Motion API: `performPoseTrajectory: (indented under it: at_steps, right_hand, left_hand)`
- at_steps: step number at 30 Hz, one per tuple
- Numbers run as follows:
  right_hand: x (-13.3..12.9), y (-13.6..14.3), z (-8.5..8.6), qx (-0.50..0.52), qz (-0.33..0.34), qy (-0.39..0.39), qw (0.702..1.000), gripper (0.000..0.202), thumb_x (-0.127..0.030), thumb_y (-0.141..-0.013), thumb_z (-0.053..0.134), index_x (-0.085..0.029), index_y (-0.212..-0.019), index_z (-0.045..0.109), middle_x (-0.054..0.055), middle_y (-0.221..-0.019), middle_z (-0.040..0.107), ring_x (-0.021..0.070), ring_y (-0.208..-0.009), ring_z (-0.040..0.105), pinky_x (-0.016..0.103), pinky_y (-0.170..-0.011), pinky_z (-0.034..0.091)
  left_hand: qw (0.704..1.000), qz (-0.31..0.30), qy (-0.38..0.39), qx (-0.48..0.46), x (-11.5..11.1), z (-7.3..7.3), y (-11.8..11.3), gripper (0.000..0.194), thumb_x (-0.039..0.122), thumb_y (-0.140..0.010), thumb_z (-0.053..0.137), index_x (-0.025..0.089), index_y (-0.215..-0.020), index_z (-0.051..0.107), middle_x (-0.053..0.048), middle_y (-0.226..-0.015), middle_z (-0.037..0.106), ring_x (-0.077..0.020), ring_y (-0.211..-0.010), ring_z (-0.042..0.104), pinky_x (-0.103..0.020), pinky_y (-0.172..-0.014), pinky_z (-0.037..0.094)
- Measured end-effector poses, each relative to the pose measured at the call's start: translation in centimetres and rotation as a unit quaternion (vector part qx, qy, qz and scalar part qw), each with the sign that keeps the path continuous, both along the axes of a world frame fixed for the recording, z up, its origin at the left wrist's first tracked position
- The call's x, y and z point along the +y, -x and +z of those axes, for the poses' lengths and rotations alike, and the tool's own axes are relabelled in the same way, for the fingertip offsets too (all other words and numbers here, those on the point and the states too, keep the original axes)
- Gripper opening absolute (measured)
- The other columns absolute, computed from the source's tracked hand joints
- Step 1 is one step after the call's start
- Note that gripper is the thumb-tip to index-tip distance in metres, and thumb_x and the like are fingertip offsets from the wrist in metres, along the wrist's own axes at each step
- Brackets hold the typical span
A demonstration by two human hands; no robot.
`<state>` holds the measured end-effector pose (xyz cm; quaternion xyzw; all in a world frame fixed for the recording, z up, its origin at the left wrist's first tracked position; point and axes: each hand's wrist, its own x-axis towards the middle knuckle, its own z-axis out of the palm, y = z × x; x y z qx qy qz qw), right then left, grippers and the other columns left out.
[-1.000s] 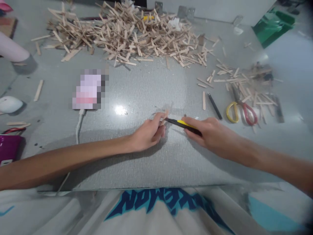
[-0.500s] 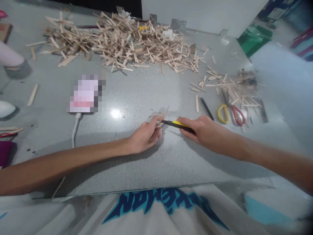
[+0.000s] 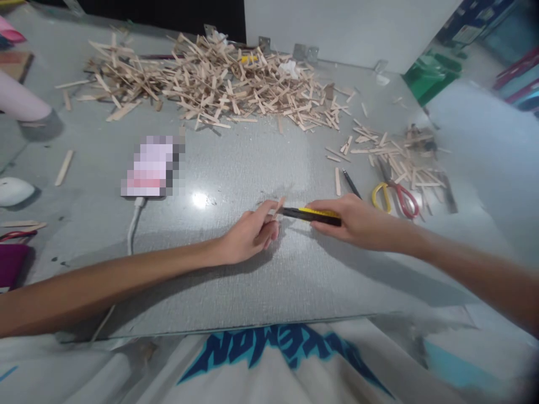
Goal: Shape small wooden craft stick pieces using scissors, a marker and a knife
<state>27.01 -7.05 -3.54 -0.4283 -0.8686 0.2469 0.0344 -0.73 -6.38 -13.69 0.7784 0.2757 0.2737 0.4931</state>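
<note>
Between the thumb and fingers of my left hand [image 3: 252, 229] is a small wooden stick [image 3: 280, 205], pinched so that its upper tip shows. My right hand [image 3: 351, 219] is closed around a black and yellow utility knife [image 3: 315, 215]. The knife's front end points left and meets the stick, or lies right beside it; the blade itself is too small to make out. Both hands are low over the grey tabletop [image 3: 269, 286].
A big heap of wooden sticks [image 3: 219, 84] covers the back. To the right lie scissors [image 3: 393, 188] with yellow and red handles, a black pen [image 3: 351, 183] and more loose sticks [image 3: 391, 148]. A blurred-out phone [image 3: 149, 168] with a white cable [image 3: 133, 224] lies left.
The knife has turned a little in my right hand and its handle sits flatter. My left hand keeps its pinch on the stick. The whole view has shifted slightly.
</note>
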Motion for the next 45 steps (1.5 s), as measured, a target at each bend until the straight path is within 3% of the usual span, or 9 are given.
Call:
performPoseTrajectory:
  at_steps: [5,8,11,15,22,28,34,45]
  right_hand:
    - [1.2,-0.8,-0.7,0.078,0.010,0.107,0.991,0.039,-0.048,-0.108,0.062,-0.015,-0.116,0.082,0.005,-0.090,0.079,0.0165,-0.072,0.064,0.028,-0.069,0.044]
    - [0.6,-1.2,-0.8,0.079,-0.019,0.061,0.995,0.038,-0.049,-0.108,0.062,-0.017,-0.118,0.081,0.005,-0.094,0.080,0.0169,-0.074,0.066,0.028,-0.069,0.046]
    - [-0.9,-1.5,-0.9,0.059,-0.040,-0.037,0.997,0.034,-0.043,-0.111,0.060,-0.018,-0.127,0.078,0.005,-0.091,0.080,0.0157,-0.069,0.065,0.028,-0.068,0.046]
    - [-2.7,-1.2,-1.6,0.025,-0.011,-0.152,0.988,0.033,-0.034,-0.115,0.053,-0.017,-0.137,0.072,0.006,-0.088,0.080,0.0177,-0.066,0.068,0.028,-0.062,0.043]
    - [-3.5,-0.2,-2.1,-0.043,0.031,-0.231,0.971,0.039,-0.033,-0.121,0.040,-0.011,-0.140,0.067,0.005,-0.077,0.075,0.0171,-0.061,0.067,0.029,-0.057,0.037]
    - [-3.8,0.1,-2.1,-0.049,0.027,-0.233,0.971,0.042,-0.033,-0.122,0.037,-0.010,-0.139,0.067,0.005,-0.078,0.076,0.0173,-0.062,0.069,0.029,-0.057,0.037]
    - [-3.9,0.0,-2.4,-0.028,0.012,-0.217,0.976,0.038,-0.031,-0.121,0.042,-0.011,-0.143,0.065,0.006,-0.082,0.078,0.0177,-0.066,0.072,0.028,-0.060,0.042]
    - [-3.9,0.0,-2.7,-0.025,0.009,-0.223,0.975,0.040,-0.033,-0.122,0.039,-0.011,-0.143,0.066,0.007,-0.082,0.077,0.0183,-0.065,0.071,0.030,-0.060,0.043]
  left_hand:
    - [1.000,0.001,0.002,-0.017,0.1,0.1,0.1,0.011,0.023,-0.113,0.045,0.024,-0.123,0.044,0.005,-0.079,0.068,-0.0086,-0.056,0.063,-0.017,-0.054,0.048]
    - [0.999,0.001,0.018,-0.033,0.2,0.3,0.0,0.014,0.030,-0.115,0.048,0.023,-0.127,0.044,0.003,-0.083,0.073,-0.0099,-0.058,0.068,-0.017,-0.055,0.051]
    - [0.999,0.006,0.027,-0.039,0.2,0.5,0.0,0.021,0.038,-0.116,0.049,0.023,-0.129,0.044,0.000,-0.086,0.075,-0.0116,-0.060,0.072,-0.018,-0.055,0.053]
    - [0.999,0.007,0.021,-0.037,0.1,0.4,0.2,0.021,0.038,-0.116,0.049,0.023,-0.130,0.045,0.000,-0.087,0.076,-0.0122,-0.063,0.074,-0.019,-0.056,0.055]
    - [0.998,0.021,0.033,-0.045,0.0,0.3,0.1,0.025,0.037,-0.116,0.051,0.023,-0.135,0.047,0.001,-0.085,0.074,-0.0111,-0.062,0.072,-0.016,-0.051,0.052]
    - [0.999,0.026,0.014,-0.045,-0.1,0.6,0.0,0.023,0.038,-0.116,0.051,0.022,-0.132,0.047,0.002,-0.083,0.073,-0.0101,-0.059,0.070,-0.016,-0.052,0.051]
    - [0.998,0.038,-0.003,-0.040,-0.2,0.4,0.0,0.026,0.039,-0.116,0.050,0.021,-0.134,0.047,0.003,-0.078,0.071,-0.0078,-0.050,0.059,-0.015,-0.047,0.045]
    - [0.998,0.037,-0.006,-0.043,-0.2,0.3,0.1,0.026,0.037,-0.116,0.051,0.021,-0.136,0.048,0.005,-0.076,0.069,-0.0070,-0.049,0.056,-0.014,-0.046,0.043]
